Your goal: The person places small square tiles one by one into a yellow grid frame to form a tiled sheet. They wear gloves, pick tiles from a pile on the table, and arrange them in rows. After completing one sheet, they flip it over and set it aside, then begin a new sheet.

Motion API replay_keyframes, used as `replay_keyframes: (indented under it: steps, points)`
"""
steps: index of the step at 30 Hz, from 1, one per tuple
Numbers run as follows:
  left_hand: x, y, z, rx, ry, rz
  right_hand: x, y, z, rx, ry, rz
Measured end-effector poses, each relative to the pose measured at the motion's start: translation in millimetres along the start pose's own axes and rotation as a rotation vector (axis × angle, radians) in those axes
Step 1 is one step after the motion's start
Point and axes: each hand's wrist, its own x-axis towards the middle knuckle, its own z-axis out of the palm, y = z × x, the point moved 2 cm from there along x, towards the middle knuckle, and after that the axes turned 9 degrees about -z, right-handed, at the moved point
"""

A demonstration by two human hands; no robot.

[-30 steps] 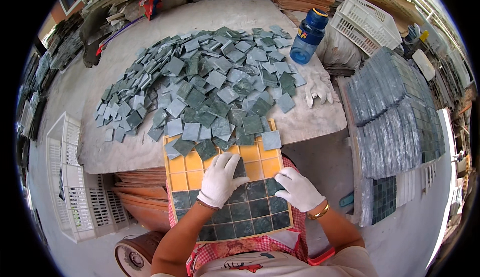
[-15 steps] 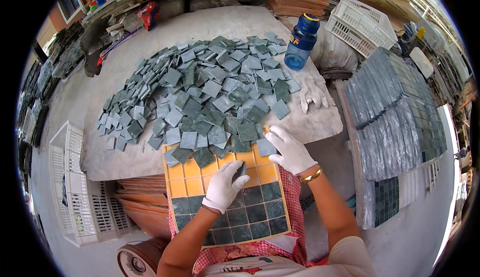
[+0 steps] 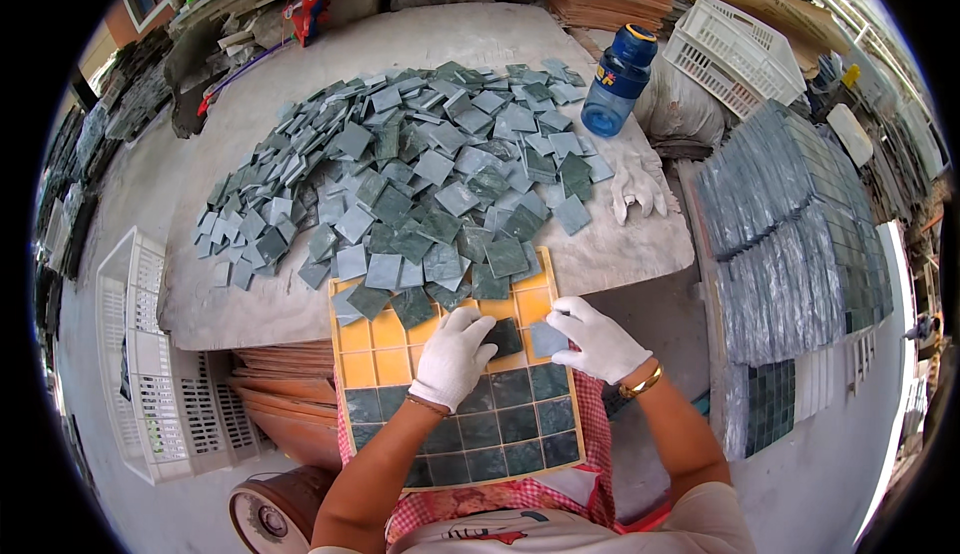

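Observation:
A yellow gridded tray [image 3: 391, 366] lies across my lap, its far edge at the table's front. Dark green square tiles [image 3: 517, 422] fill its near rows. My left hand [image 3: 450, 360], in a white glove, is closed at the left edge of a dark green tile [image 3: 505, 336] above the yellow cells. Pinched by its right edge, a grey tile [image 3: 548, 339] is in my gloved right hand [image 3: 598, 344], over the tray's right side. Loose tiles [image 3: 435, 167] are heaped beyond, some overlapping the tray's far cells.
The pile sits on a pale table [image 3: 455, 34] with a blue bottle [image 3: 617, 82] and spare gloves [image 3: 637, 186] at its right. A white crate [image 3: 150, 374] stands at the left. Wrapped tile stacks [image 3: 775, 254] are to the right.
My right hand has drawn the grey tile nearer, from the tray's far right corner. The left hand's tile has turned from edge-on to nearly flat.

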Motion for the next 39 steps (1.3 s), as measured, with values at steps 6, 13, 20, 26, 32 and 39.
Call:
replay_keyframes:
  steps: [6,13,20,26,32,39]
  points:
    - [-3,10,2,0.038,-0.113,0.038,0,-5,8,0.018,0.01,0.032]
    - [-9,7,12,0.037,-0.089,0.022,2,-19,11,-0.048,0.085,0.079]
    - [-14,11,7,0.057,-0.088,0.035,4,-29,11,-0.308,0.124,0.026]
    - [-25,7,10,-0.02,0.028,0.025,-11,-37,16,-0.26,0.184,-0.024]
    - [-24,5,10,-0.053,-0.009,0.01,-6,-31,28,-0.354,0.259,-0.036]
    - [-24,1,7,-0.046,0.036,0.037,25,-25,18,-0.24,0.148,-0.069]
